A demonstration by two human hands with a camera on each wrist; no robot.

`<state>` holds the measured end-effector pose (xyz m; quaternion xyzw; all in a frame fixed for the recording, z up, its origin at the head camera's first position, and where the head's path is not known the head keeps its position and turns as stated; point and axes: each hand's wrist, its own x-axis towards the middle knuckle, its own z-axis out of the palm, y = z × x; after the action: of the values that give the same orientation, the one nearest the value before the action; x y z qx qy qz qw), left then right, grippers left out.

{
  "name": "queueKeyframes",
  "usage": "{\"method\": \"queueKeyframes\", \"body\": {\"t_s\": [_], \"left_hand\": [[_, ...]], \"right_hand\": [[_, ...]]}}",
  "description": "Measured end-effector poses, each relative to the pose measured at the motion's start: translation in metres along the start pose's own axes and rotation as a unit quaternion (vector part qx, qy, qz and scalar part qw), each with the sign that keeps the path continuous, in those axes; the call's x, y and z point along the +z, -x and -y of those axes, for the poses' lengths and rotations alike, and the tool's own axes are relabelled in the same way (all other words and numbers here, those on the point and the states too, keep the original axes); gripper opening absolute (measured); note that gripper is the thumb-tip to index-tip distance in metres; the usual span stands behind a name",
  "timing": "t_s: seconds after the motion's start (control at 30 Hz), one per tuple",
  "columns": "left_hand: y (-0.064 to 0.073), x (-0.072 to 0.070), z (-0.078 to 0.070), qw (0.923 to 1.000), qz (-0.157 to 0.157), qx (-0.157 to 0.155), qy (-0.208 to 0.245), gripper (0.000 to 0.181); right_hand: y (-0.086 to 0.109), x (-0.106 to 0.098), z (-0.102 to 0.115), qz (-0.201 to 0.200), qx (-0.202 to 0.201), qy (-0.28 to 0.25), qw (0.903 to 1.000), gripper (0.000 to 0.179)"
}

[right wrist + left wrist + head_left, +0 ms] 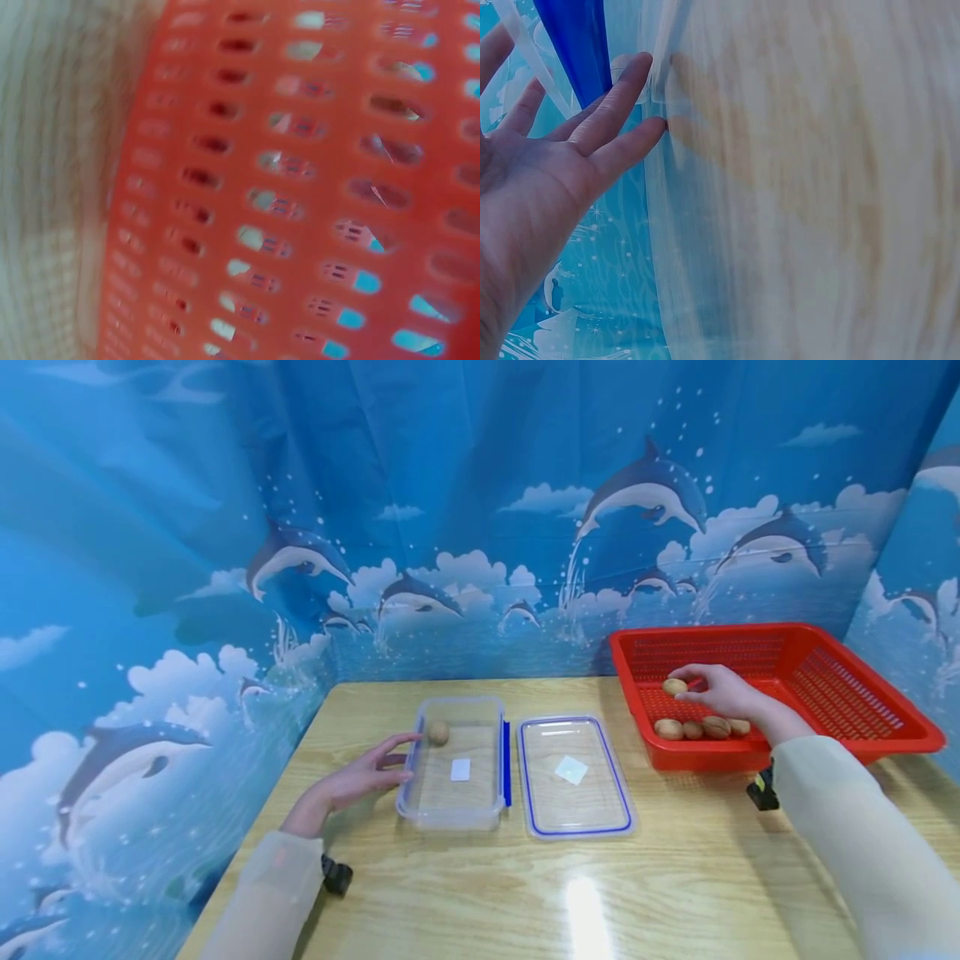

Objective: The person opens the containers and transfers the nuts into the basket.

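My right hand [722, 692] is over the red basket [862, 745] and pinches a walnut [674, 687] between thumb and fingers. Below it, several more walnuts [716, 727] lie along the basket's near side. My left hand [367, 774] rests with extended fingers at the left wall of a clear plastic container [450, 814], which holds one walnut [438, 732] near its far end. In the left wrist view, the left hand [562, 165] has its fingers spread beside the container's blue latch [577, 45]. The right wrist view shows only basket mesh [300, 180] and sleeve.
A clear lid [576, 814] with a blue seal lies flat on the wooden table [480, 893], between the container and the basket. A blue dolphin-print curtain [480, 485] stands behind the table and along both sides.
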<state>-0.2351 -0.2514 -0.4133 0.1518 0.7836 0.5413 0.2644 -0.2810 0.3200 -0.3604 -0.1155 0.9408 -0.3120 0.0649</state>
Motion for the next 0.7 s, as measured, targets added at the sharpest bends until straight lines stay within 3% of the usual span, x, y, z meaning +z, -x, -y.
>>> {"method": "queueKeyframes", "body": {"t_s": [0.33, 0.7], "left_hand": [[0.0, 0.001, 0.0, 1.0, -0.005, -0.002, 0.0, 0.069], [0.0, 0.0, 0.001, 1.0, -0.005, 0.0, 0.0, 0.068]], "right_hand": [[-0.005, 0.005, -0.015, 0.077, 0.069, -0.041, 0.9938, 0.05], [-0.014, 0.013, -0.022, 0.12, 0.05, 0.004, 0.9914, 0.042]]}}
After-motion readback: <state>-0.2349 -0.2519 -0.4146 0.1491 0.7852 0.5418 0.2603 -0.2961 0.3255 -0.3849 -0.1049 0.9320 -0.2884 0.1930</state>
